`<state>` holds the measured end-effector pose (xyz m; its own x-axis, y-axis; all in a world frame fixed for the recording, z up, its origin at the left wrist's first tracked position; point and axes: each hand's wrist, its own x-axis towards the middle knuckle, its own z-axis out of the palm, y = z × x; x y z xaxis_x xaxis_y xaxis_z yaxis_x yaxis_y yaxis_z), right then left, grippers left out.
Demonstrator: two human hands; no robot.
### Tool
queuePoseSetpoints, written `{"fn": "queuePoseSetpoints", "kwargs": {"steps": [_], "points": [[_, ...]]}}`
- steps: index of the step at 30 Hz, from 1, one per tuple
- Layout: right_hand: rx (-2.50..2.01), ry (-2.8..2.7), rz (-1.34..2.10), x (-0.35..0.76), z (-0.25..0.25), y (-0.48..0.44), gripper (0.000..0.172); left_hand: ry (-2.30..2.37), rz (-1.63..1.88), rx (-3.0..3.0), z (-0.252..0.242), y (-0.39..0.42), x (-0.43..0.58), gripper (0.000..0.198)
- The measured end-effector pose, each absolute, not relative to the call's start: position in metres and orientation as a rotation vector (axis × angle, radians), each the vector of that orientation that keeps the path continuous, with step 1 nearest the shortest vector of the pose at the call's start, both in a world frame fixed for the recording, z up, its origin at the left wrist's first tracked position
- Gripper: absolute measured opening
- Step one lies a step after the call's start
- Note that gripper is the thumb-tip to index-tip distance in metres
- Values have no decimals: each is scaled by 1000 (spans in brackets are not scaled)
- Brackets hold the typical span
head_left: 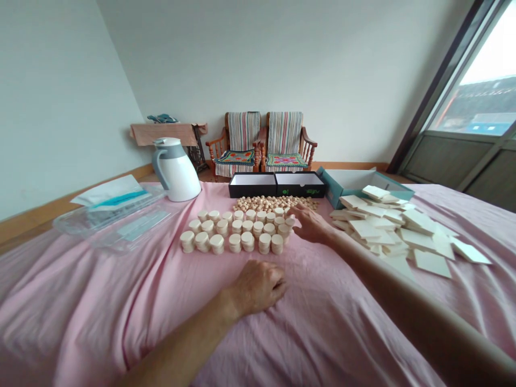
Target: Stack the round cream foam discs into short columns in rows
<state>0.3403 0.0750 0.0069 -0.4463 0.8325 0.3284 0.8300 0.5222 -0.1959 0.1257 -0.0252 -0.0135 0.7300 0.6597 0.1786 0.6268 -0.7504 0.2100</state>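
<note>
Several short stacks of round wooden discs (247, 239) stand in rows on the pink cloth. At the right end of these rows is my right hand (310, 221), its fingers and thumb closing at the edge of a pale wooden disc (289, 221) on top of a stack. My left hand (258, 286) rests on the cloth in front of the stacks, fingers curled into a loose fist with nothing showing in it. Behind the stacks lies a spread of small wooden beads (266, 203).
A heap of square wooden pieces (374, 223) lies at right, against a teal box (342, 188). Two black open trays (253, 191) stand behind the beads. At left are a white jug (181, 174) and clear plastic packaging (121, 220). Two chairs (244, 134) stand beyond.
</note>
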Motion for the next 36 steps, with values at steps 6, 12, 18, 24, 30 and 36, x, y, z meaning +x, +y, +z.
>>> {"fn": "queuePoseSetpoints", "kwargs": {"steps": [6,12,18,24,30,36], "points": [[-1363,-2420,-2,331,13,72,32,1023,358,2825,-13,-25,125,21],[-1477,-2473,-27,323,16,70,35,1026,344,2836,-12,-26,125,22],[-1492,-2465,-23,323,14,74,33,1021,329,2846,-11,-25,125,21],[-1512,-2488,-71,324,13,74,30,1020,324,2838,-11,-25,124,23],[-1562,-2483,-75,322,13,73,31,1017,314,2829,-10,-25,124,22],[-1579,-2494,-41,323,12,72,31,1019,311,2828,-12,-25,124,21]]}}
